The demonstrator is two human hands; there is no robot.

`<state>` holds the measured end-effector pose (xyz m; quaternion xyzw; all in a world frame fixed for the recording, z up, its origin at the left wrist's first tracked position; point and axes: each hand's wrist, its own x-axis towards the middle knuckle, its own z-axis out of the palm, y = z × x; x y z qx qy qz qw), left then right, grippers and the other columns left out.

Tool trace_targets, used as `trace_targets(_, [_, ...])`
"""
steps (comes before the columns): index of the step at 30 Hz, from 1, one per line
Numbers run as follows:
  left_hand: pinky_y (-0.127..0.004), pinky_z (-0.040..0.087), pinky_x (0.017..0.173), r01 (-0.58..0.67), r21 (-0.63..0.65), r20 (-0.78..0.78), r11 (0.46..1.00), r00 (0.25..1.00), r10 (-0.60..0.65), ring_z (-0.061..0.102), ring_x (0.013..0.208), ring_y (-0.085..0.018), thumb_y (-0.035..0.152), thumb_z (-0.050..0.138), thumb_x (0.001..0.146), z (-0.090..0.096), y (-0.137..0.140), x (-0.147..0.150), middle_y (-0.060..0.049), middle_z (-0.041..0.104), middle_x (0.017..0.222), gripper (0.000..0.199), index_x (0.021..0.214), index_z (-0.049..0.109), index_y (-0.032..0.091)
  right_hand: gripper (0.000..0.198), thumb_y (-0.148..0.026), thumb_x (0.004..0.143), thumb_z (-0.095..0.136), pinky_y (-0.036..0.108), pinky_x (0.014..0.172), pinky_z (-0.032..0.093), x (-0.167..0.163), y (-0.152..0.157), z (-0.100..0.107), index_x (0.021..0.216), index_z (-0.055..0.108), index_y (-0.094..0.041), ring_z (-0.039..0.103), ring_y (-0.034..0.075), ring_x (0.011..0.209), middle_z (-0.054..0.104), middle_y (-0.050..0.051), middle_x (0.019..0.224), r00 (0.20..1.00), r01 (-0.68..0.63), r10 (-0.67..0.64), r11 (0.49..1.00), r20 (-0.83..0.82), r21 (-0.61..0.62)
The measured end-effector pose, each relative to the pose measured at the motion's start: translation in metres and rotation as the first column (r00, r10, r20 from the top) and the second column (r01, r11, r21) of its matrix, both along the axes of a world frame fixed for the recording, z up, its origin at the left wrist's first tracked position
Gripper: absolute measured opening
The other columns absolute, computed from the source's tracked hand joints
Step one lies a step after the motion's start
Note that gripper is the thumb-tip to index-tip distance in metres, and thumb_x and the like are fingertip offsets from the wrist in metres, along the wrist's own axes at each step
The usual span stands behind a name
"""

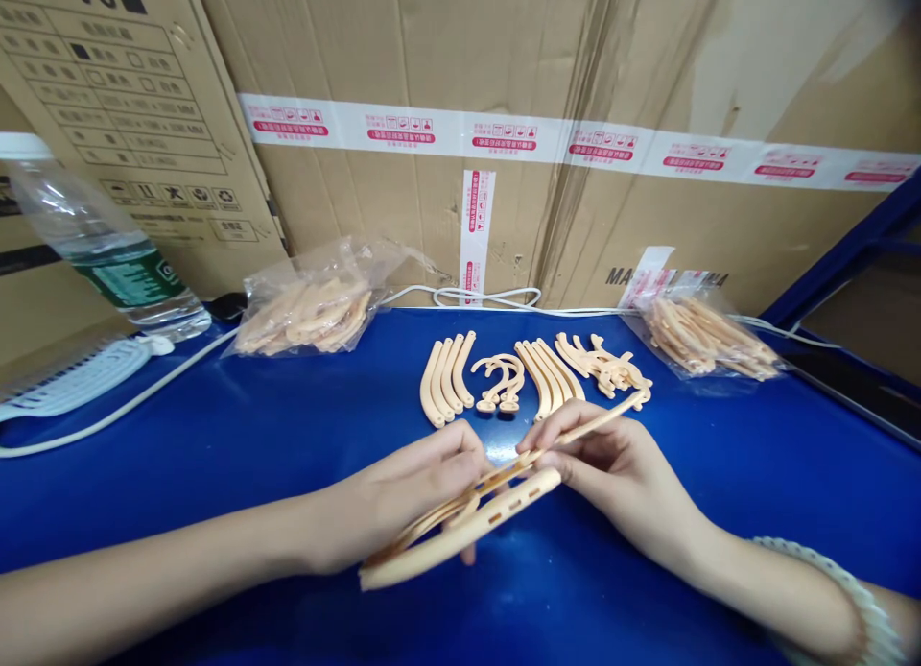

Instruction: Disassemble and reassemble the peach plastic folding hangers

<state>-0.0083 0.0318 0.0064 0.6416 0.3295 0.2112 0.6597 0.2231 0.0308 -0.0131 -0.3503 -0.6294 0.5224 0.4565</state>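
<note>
My left hand (432,474) is closed around a beige plastic folding hanger (460,536), whose slotted arm slants toward the lower left. My right hand (601,464) pinches a slim beige arm (604,416) of the hanger between thumb and fingers, above the table's middle. Where the parts meet is partly covered by my fingers. Just beyond my hands lie a row of curved hanger arms (446,378), a pair of hanger hooks (504,383), a second row of curved arms (551,378) and a small heap of beige pieces (611,370).
Clear bags of beige parts lie at the back left (309,311) and back right (709,335). A water bottle (107,253) and a pale hairbrush (79,378) are on the left. A white cable (496,299) runs along the cardboard (403,52) behind the blue table (302,416).
</note>
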Motion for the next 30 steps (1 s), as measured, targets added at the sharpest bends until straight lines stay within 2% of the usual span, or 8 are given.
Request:
trace_targets(3, [-0.021,0.041,0.057,0.015,-0.075,-0.020,0.997,1.000,-0.016,0.051,0.062,-0.011,0.049,0.058,0.089,-0.002,0.000,0.005,0.003,0.057,0.079,0.031,0.102,0.052,0.021,0.002,-0.021,0.086,0.069,0.028,0.070,0.056,-0.001,-0.004,0.000,0.085,0.070,-0.019,0.069,0.018,0.079,0.072,0.005,0.084,0.993,-0.011,-0.015,0.977,0.121,0.211])
trace_targets(5, [-0.019,0.036,0.053,0.047,0.003,-0.075,0.999,0.996,-0.046,0.046,0.060,-0.010,0.041,0.055,0.092,-0.002,0.000,0.007,0.004,0.051,0.075,0.027,0.109,0.054,0.020,0.010,-0.013,0.088,0.065,0.029,0.074,0.055,-0.001,-0.006,0.002,0.090,0.071,-0.020,0.068,0.017,0.082,0.072,0.005,0.086,0.982,-0.047,-0.028,0.924,0.189,0.380])
trace_targets(8, [-0.020,0.032,0.052,0.079,0.219,-0.209,0.972,0.977,-0.032,0.040,0.059,-0.010,0.035,0.046,0.097,-0.001,0.000,0.008,0.005,0.047,0.070,0.024,0.100,0.062,0.018,0.020,-0.006,0.090,0.057,0.028,0.074,0.054,0.001,-0.008,0.004,0.097,0.071,-0.019,0.067,0.017,0.084,0.070,0.006,0.092,0.961,-0.117,-0.042,0.835,0.274,0.537])
trace_targets(12, [-0.021,0.034,0.057,0.156,0.432,-0.324,0.888,0.946,-0.008,0.046,0.059,-0.010,0.029,0.039,0.099,0.001,-0.003,0.008,0.004,0.052,0.066,0.028,0.087,0.062,0.017,0.021,-0.010,0.095,0.051,0.029,0.069,0.054,0.004,-0.011,0.007,0.103,0.069,-0.018,0.065,0.017,0.080,0.069,0.008,0.091,0.927,-0.197,-0.074,0.739,0.368,0.644])
trace_targets(17, [-0.024,0.029,0.053,0.283,0.621,-0.418,0.731,0.909,0.004,0.041,0.053,-0.011,0.027,0.036,0.099,-0.003,-0.004,0.008,0.003,0.046,0.060,0.033,0.076,0.056,0.017,0.028,-0.018,0.100,0.044,0.034,0.064,0.053,0.006,-0.017,0.002,0.123,0.060,-0.019,0.064,0.021,0.080,0.070,0.010,0.092,0.853,-0.335,-0.189,0.518,0.487,0.787])
trace_targets(21, [-0.026,0.027,0.052,0.321,0.672,-0.458,0.667,0.888,0.034,0.040,0.051,-0.012,0.030,0.032,0.101,-0.006,-0.005,0.006,0.002,0.045,0.060,0.035,0.074,0.053,0.019,0.029,-0.014,0.099,0.045,0.037,0.066,0.054,0.007,-0.020,-0.002,0.124,0.059,-0.017,0.065,0.023,0.082,0.072,0.010,0.093,0.806,-0.358,-0.328,0.393,0.493,0.847])
trace_targets(25, [-0.026,0.028,0.052,0.310,0.686,-0.439,0.659,0.898,0.035,0.041,0.051,-0.012,0.029,0.034,0.100,-0.006,-0.006,0.008,0.002,0.045,0.060,0.034,0.073,0.052,0.019,0.035,-0.015,0.102,0.037,0.039,0.068,0.054,0.004,-0.027,-0.006,0.132,0.054,-0.020,0.067,0.024,0.087,0.074,0.010,0.096,0.781,-0.369,-0.371,0.373,0.502,0.851])
trace_targets(30, [-0.025,0.029,0.051,0.287,0.651,-0.388,0.702,0.921,-0.017,0.039,0.050,-0.011,0.028,0.034,0.100,-0.004,-0.003,0.007,0.003,0.044,0.058,0.035,0.071,0.051,0.018,0.043,-0.021,0.105,0.026,0.039,0.073,0.052,0.000,-0.035,-0.010,0.147,0.039,-0.021,0.069,0.023,0.085,0.075,0.007,0.094,0.864,-0.178,-0.376,0.394,0.335,0.901])
